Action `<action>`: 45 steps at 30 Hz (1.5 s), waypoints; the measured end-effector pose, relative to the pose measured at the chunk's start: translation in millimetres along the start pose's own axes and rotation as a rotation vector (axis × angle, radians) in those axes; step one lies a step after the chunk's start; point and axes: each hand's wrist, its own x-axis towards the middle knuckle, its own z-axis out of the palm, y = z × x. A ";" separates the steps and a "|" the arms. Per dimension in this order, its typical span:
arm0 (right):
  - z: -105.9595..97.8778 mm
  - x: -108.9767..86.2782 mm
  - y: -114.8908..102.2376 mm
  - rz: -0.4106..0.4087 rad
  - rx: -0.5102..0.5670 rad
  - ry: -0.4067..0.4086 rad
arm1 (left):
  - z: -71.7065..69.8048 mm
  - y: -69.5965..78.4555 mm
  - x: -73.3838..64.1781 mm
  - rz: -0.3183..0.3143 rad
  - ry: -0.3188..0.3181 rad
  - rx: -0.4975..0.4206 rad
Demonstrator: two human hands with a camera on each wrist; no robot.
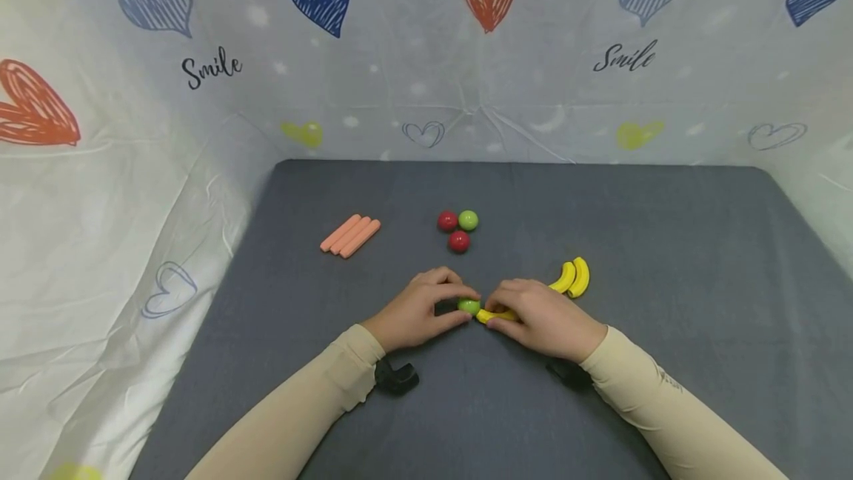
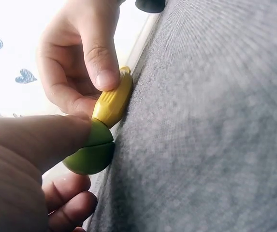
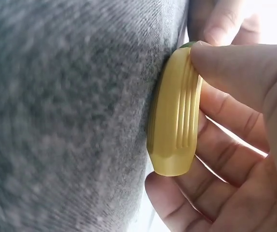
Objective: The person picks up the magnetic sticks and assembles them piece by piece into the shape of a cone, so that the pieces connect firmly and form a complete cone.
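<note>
Between thumb and fingers, my left hand [image 1: 421, 308] pinches a small green ball [image 1: 469, 307], which has a groove across it in the left wrist view. My right hand [image 1: 543, 317] holds a yellow toy banana [image 3: 174, 116] by thumb and fingers, low at the grey cloth. One end of this banana meets the green ball in the left wrist view. Past the right hand's knuckles lie two more toy bananas [image 1: 573, 277], side by side. Farther back, two red balls and a green ball form a cluster [image 1: 458, 241].
Several orange sausage-shaped sticks [image 1: 350, 235] lie side by side at the back left of the grey table [image 1: 666, 243]. A white curtain [image 1: 400, 58] printed with hearts hangs behind and at the sides. Black wrist mounts [image 1: 396, 378] sit under the sleeves.
</note>
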 end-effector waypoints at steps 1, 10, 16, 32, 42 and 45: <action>0.0 0.1 -0.1 0.005 0.014 -0.005 | -0.1 0.4 -0.2 -0.002 0.001 0.001; -0.3 0.5 -1.0 -0.002 0.030 0.006 | -0.8 1.7 2.3 -0.016 0.019 0.013; -1.6 1.1 1.5 0.009 0.057 -0.008 | -0.2 0.7 2.4 0.009 0.035 0.014; -51.4 -14.5 36.9 0.292 -0.028 -0.033 | -2.0 4.1 0.7 -0.105 0.018 0.009; -63.7 -23.0 43.6 0.393 -0.040 -0.127 | -1.4 2.9 0.4 -0.057 0.040 0.030; -63.4 -24.8 43.2 0.368 -0.039 -0.151 | -1.5 2.1 1.8 -0.056 0.030 0.029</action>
